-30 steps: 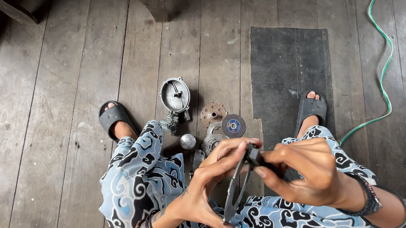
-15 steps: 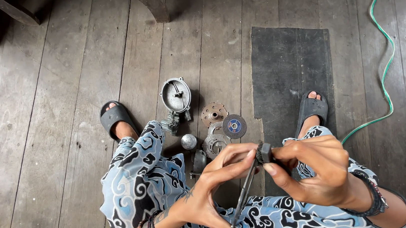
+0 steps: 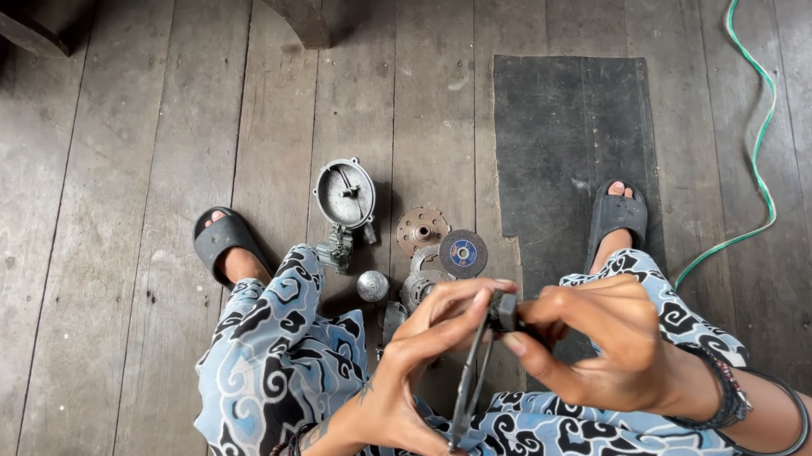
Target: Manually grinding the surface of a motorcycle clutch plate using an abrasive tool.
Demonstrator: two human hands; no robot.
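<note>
1. Two hands meet at the lower centre of the head view, above the lap. The left hand (image 3: 412, 378) and the right hand (image 3: 605, 348) both pinch one small dark part (image 3: 503, 310) between fingertips, neither hand released.
2. From that part a thin dark rod or strap (image 3: 470, 382) runs down toward 7 o'clock, between the left palm and the patterned blue trousers (image 3: 279, 362); what it is cannot be told.
3. Handling, as a judgement: the small dark part looks rigid and light, probably metal or hard plastic, and small enough to slip. A fingertip pinch on its opposite sides, as shown, suits it; the rod offers a second hold lower down.
4. On the wooden floor (image 3: 106, 239), at 11 o'clock from the hands, lie dismantled pieces: a round metal housing (image 3: 344, 194), a perforated disc (image 3: 422, 227), a blue-centred cutting disc (image 3: 463, 252) and a small shiny knob (image 3: 373, 286). These appear stiff and heavier, the cutting disc brittle at its edge.
5. A dark rubber mat (image 3: 567, 131) lies at 1 o'clock, and a green cable (image 3: 762, 120) trails at 2 o'clock.
</note>
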